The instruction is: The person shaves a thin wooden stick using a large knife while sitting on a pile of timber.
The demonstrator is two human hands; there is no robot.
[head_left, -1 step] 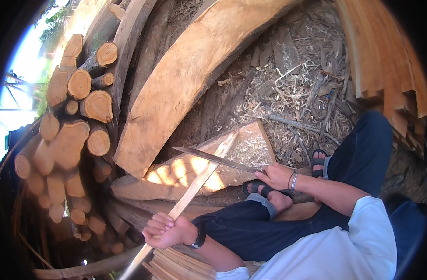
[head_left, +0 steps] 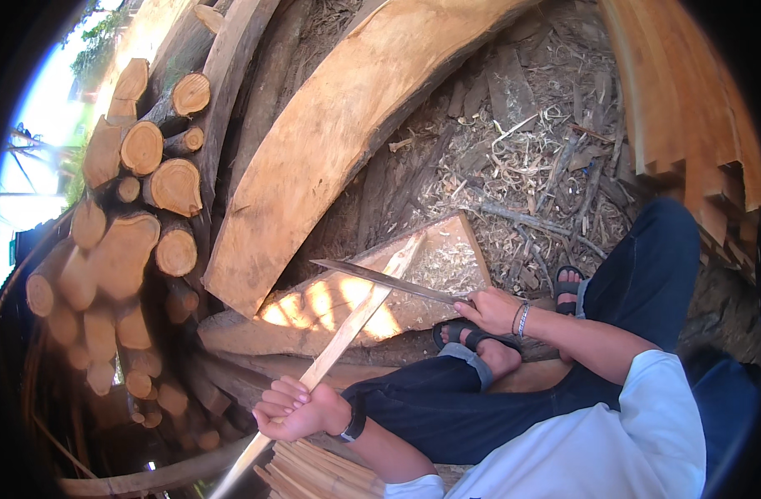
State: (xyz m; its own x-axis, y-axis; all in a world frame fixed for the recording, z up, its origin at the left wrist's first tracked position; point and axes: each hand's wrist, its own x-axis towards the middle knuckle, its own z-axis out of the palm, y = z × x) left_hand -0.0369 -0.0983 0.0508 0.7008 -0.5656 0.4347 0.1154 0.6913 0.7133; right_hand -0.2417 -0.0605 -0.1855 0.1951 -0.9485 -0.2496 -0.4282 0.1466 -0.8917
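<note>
My left hand (head_left: 303, 409) is wrapped round a long pale wooden strip (head_left: 344, 338), which slants up and away to the right. The strip's far end rests on a thick wooden slab (head_left: 318, 324) marked with patches of sunlight. In my right hand (head_left: 490, 310) is a machete (head_left: 389, 281), its handle mostly hidden by my fingers. The dark blade points left and lies across the strip near its far end. From this angle I cannot tell whether the edge bites into the wood.
Cut logs (head_left: 175, 186) are stacked on the left. A broad curved plank (head_left: 314, 141) arches behind the slab. Shavings (head_left: 530, 150) and sticks litter the ground. Reddish boards (head_left: 671, 91) lie at far right, and thin strips (head_left: 314, 472) lie by my left forearm. My sandalled foot (head_left: 493, 356) is close to the slab.
</note>
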